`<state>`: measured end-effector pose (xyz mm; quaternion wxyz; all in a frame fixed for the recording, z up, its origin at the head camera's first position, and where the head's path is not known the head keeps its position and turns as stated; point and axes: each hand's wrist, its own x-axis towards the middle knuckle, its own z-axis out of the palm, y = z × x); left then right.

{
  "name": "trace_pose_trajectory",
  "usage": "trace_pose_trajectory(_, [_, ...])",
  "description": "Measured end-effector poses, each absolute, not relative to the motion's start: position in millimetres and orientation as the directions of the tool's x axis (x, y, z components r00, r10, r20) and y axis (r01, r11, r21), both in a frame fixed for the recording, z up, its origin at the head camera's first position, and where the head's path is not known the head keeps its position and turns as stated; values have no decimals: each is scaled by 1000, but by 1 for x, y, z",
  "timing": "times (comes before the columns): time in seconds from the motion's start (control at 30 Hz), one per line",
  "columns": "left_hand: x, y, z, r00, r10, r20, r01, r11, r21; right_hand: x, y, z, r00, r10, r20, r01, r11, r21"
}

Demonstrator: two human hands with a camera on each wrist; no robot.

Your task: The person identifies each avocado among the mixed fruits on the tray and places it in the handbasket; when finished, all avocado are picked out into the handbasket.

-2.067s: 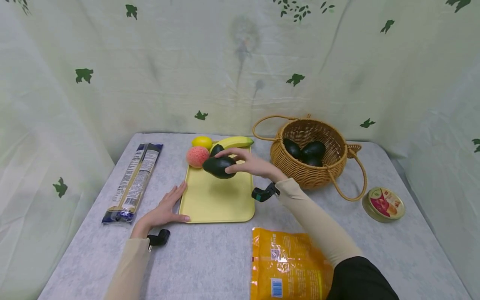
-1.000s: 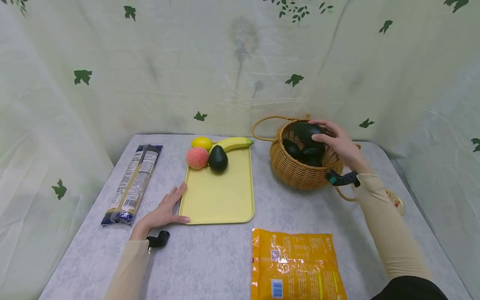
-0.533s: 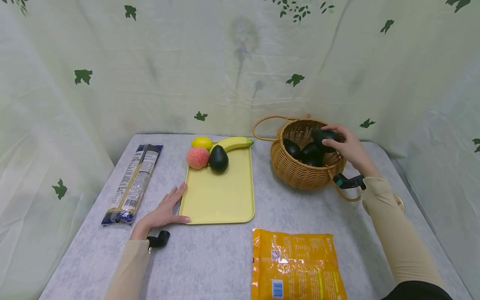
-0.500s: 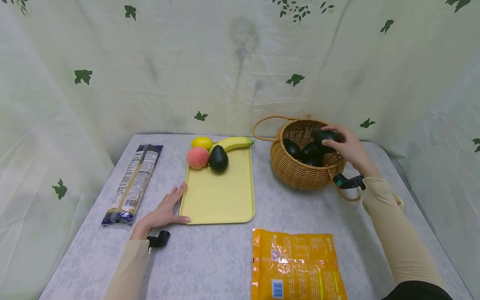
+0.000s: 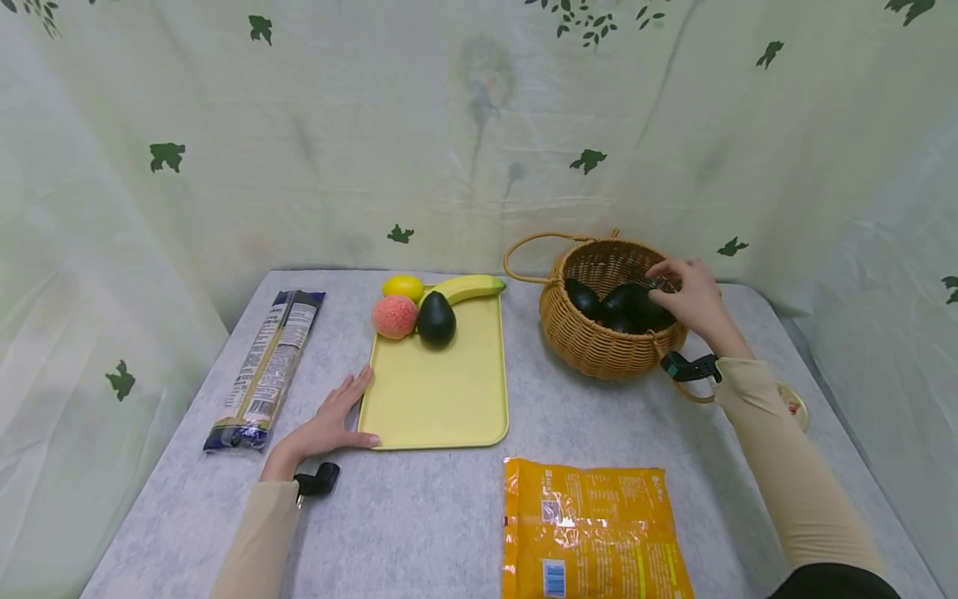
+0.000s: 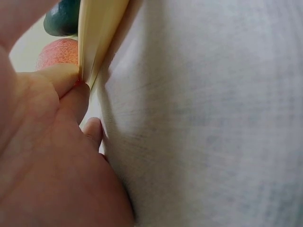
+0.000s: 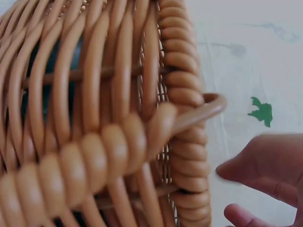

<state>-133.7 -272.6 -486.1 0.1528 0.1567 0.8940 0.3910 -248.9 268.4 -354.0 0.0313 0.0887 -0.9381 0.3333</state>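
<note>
My left hand (image 5: 323, 423) lies along the left edge of the yellow tray (image 5: 440, 408), fingers extended; in the left wrist view its fingers (image 6: 75, 101) touch the tray's side. On the tray's far end a dark avocado (image 5: 437, 319) sits beside a pink peach-like fruit (image 5: 394, 317), a lemon (image 5: 402, 288) and a banana (image 5: 471, 288). Over the right rim of the wicker basket (image 5: 599, 353) hovers my right hand (image 5: 696, 301), thumb and fingers apart and holding nothing. Just below its fingertips a dark avocado (image 5: 653, 314) lies among others in the basket.
At the left lies a long blue-ended packet (image 5: 265, 370). An orange bag (image 5: 591, 532) is at the front, right of centre. A round tin (image 5: 795, 405) is partly hidden behind the right forearm. The basket's loop handle (image 5: 550, 235) sticks out left.
My right hand carried an avocado from over the tray to the basket, lowered it inside and let go. My left hand has stayed at the tray's edge.
</note>
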Motion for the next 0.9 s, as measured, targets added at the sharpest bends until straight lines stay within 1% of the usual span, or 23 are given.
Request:
trace_pose_trajectory(0.1, [-133, -273, -486, -905, 399, -149, 162, 646, 746, -248, 267, -354, -981, -149, 126, -195, 754, -627])
trace_pose_trajectory(0.2, [-132, -273, -486, -906, 396, -150, 162, 651, 742, -246, 265, -352, -982, -149, 114, -187, 715, -674])
trace_pose_trajectory(0.3, [-132, -273, -486, -906, 395, -150, 162, 651, 742, -245, 263, -352, -985, -145, 93, -165, 638, -752])
trace_pose_trajectory(0.47, [-132, -272, -485, -907, 392, -153, 156, 651, 743, -245, 254, -348, -986, -160, 50, -121, 469, -875])
trace_pose_trajectory(0.7, [-133, -272, -486, -908, 387, -162, 147, 654, 742, -244, 228, -340, -959, -273, 69, -144, 266, -953])
trace_pose_trajectory(0.9, [-133, -272, -486, -907, 385, -170, 141, 658, 740, -249, 194, -342, -917, -382, 115, -182, 144, -973])
